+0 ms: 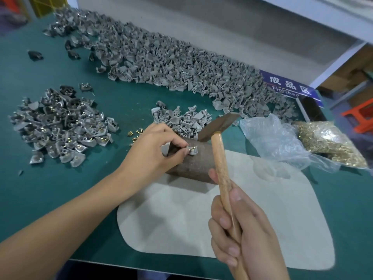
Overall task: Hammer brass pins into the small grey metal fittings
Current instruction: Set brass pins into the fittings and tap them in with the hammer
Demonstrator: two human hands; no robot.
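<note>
My left hand (155,146) pinches a small grey fitting (192,149) with a brass pin in it, held on top of a rusty brown metal cylinder (198,164). My right hand (242,233) grips the wooden handle of a hammer (219,126), whose dark head is raised just above and behind the fitting. A few loose brass pins (134,134) lie on the green table behind my left hand. A small heap of bare grey fittings (181,120) sits just beyond the cylinder.
A pile of fittings with brass pins (60,126) lies at the left. A long bank of grey fittings (161,63) runs along the back. A clear plastic bag (276,142) and a bag of brass pins (331,142) sit at the right. A beige mat (262,209) lies under the cylinder.
</note>
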